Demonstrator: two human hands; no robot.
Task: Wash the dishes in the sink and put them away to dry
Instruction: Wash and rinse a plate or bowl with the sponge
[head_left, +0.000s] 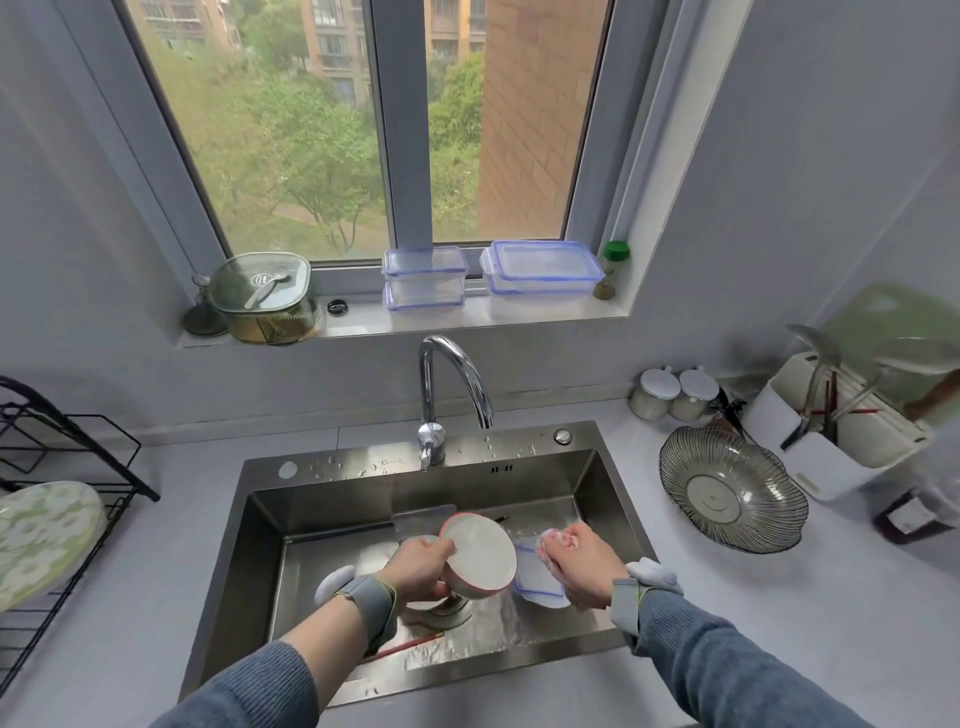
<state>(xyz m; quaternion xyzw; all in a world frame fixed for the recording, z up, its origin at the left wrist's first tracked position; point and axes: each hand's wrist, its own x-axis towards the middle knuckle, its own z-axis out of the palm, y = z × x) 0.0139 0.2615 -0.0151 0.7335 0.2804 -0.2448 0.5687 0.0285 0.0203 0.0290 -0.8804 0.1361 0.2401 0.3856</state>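
Gripping the pink-rimmed bowl (479, 555) by its near edge, the left hand (418, 567) tilts it over the sink (249, 545) at lower centre of the frame, its open face turned up and toward the right. The right hand (577, 564), just beside the bowl's right rim, has its fingers clenched around a sudsy scrubber (558, 540), so it looks the likelier to wipe the bowl. A drying rack (62, 467) stands on the worktop (727, 597) at far left.

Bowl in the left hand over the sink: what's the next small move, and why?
Probably bring the right hand, which grips a pinkish scrubber, across into the bowl and wipe its inside. The left hand holds the bowl tilted above the sink, opening toward the scrubber, and the two are still apart.
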